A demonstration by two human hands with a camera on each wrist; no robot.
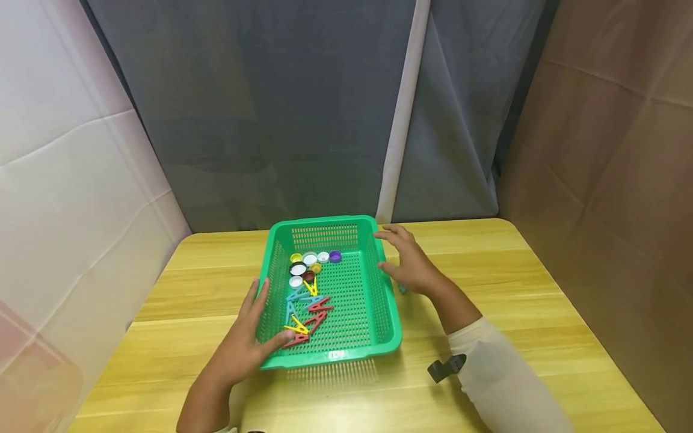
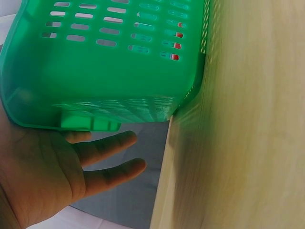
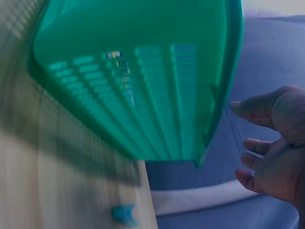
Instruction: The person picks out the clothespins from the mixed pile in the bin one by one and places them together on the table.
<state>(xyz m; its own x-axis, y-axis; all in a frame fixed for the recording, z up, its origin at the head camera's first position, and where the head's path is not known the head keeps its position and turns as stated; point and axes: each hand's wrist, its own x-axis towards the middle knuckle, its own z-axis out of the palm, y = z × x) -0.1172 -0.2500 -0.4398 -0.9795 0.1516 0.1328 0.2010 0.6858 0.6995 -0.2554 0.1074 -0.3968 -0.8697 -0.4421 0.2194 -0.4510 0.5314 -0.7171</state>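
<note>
A green plastic basket (image 1: pixel 381 300) with slotted walls stands on the table. Inside along its left lie several bottle caps (image 1: pixel 310 258) and several red, yellow and blue clothespins (image 1: pixel 316 322). At the left rim is my left hand (image 1: pixel 243 343), its thumb reaching over the rim by the front corner. The fingers (image 2: pixel 112 179) of that hand stretch out straight along the basket's outside. By the right rim my right hand (image 1: pixel 408 264) hovers with spread, loosely bent fingers; the right wrist view shows a gap between it and the basket wall (image 3: pixel 143 28).
On the table (image 1: pixel 487 270) just right of the basket lies a teal clothespin (image 3: pixel 124 214), partly under my right hand in the head view. A grey curtain (image 1: pixel 271 120) hangs behind the table's far edge, with cloth walls (image 1: pixel 606 150) at both sides.
</note>
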